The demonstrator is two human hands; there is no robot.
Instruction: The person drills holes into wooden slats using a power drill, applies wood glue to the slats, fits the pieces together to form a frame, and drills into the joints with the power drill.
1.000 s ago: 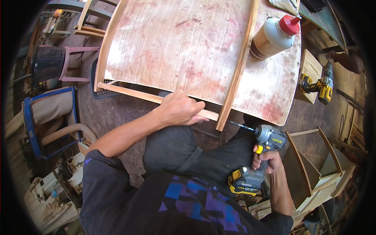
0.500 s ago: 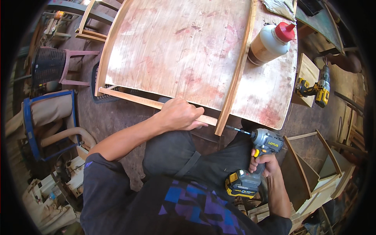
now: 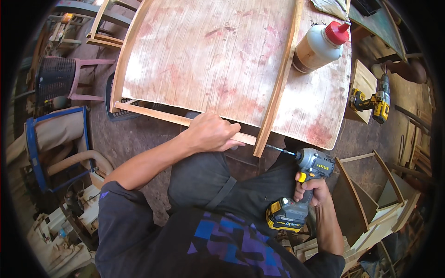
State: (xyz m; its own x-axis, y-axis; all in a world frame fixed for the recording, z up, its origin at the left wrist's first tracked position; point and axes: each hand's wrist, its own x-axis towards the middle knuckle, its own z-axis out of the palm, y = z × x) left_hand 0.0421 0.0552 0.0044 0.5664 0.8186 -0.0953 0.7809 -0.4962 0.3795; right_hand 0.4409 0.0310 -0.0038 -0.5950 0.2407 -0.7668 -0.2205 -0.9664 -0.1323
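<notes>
We're looking down over a broad, stained wooden bench (image 3: 199, 69), and off to our left a blue frame (image 3: 34, 153) is standing with pale cloth slung in it. Coming into play now, a long right strip (image 3: 279, 88) is running across the bench, its near end jutting out past the edge, while a left strip (image 3: 124, 65) is lining the other side. Between their near ends we're seeing the cross rail (image 3: 150, 112), sitting just outside the bench's front edge, its right end meeting the long strip. Over on the right, we're pointing a grey-and-black driver (image 3: 316, 163) at that same corner! Up on the bench, a white bottle (image 3: 317, 48) with a red cap is leaning into our view beside the long strip. Our left hand (image 3: 211, 132) is keeping its grip closed over the rail, close to the corner; our right hand (image 3: 314, 191) is wrapping its grip around the driver's handle. And the slim bit (image 3: 281, 150) is aiming at the strip's outer face, though we're not managing to tell whether it's touching.
</notes>
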